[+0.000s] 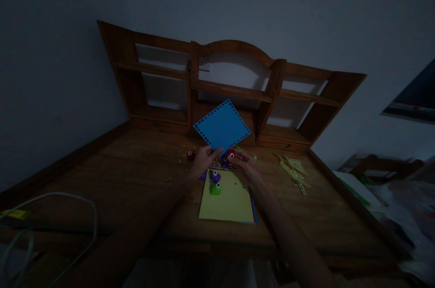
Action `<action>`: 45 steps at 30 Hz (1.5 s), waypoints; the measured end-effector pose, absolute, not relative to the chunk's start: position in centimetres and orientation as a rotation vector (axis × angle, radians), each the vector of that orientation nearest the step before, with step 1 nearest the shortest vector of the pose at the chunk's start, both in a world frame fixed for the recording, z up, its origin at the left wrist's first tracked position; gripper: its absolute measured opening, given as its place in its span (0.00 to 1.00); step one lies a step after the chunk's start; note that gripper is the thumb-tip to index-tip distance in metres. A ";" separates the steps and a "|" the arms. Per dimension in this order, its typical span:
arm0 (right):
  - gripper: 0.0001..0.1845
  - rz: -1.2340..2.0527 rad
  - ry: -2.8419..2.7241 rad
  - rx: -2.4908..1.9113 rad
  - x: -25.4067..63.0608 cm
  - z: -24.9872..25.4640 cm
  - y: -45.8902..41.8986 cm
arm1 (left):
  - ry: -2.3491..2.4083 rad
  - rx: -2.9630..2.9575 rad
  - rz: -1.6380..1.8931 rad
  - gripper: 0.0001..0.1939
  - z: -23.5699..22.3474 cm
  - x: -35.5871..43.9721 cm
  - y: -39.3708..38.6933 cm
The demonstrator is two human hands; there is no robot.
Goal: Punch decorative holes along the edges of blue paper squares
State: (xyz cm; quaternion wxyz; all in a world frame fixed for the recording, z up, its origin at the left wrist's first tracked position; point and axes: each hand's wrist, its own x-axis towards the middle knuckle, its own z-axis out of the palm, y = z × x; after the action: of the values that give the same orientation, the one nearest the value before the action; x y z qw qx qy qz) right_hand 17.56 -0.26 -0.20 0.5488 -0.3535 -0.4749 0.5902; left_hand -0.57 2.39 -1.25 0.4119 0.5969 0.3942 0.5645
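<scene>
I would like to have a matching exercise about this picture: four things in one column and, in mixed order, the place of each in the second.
Things:
1. Blue sheet
2. Yellow sheet
3. Yellow strips
4. White cable

Places:
A. On the right part of the desk
B. At the picture's left edge
C. Held up by the left hand
D. Between the forearms, beneath a green punch

Pairs: 1-C, 2-D, 3-A, 4-B

At the centre, the lower edge of the blue sheet is partly covered by the left hand, the red googly-eyed punch by the right hand. The sheets under the yellow paper are mostly hidden. The dark panel is cut by the right edge; the lower-right clutter is blurred.
</scene>
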 end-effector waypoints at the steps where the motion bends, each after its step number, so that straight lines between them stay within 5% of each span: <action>1: 0.22 1.397 -1.130 -0.834 17.6 -0.3 -0.2 | 1.003 1.513 1.433 0.19 -1.2 -0.6 2.4; 45: 0.13 1.583 -0.990 -0.724 18.0 0.1 -0.4 | 0.995 1.550 1.389 0.19 -1.2 -0.5 2.0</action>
State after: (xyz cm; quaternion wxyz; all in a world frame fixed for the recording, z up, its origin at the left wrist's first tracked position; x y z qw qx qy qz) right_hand 17.97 -0.44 0.10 0.5393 -0.3044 -0.4164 0.6657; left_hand -0.50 2.02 -1.16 0.4051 0.6142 0.3944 0.5505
